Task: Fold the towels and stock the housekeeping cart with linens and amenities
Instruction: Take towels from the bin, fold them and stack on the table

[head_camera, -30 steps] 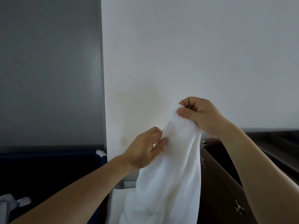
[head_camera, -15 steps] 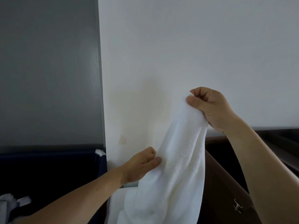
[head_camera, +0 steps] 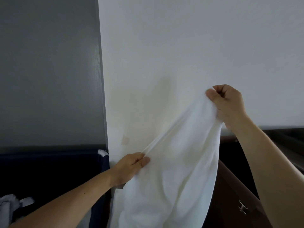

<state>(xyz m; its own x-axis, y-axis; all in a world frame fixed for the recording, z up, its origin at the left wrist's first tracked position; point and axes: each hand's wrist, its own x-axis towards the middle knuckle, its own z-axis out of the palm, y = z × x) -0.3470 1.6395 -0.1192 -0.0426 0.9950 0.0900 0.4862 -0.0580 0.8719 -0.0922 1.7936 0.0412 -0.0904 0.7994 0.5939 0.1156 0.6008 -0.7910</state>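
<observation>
white wall (head_camera: 197, 46) ahead | grey panel (head_camera: 49, 71) left | dark brown furniture (head_camera: 230, 195) lower right | soft even light

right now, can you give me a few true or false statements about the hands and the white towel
1. The left hand and the right hand each pinch the white terry towel. True.
2. The right hand is lower than the left hand. False: the right hand is higher, so the towel's edge slants up to it.
3. The towel lies folded flat on a shelf. False: it hangs unfolded from both hands, in front of the wall.
4. A small metal latch shows on the dark brown cabinet at the lower right. True.
</observation>
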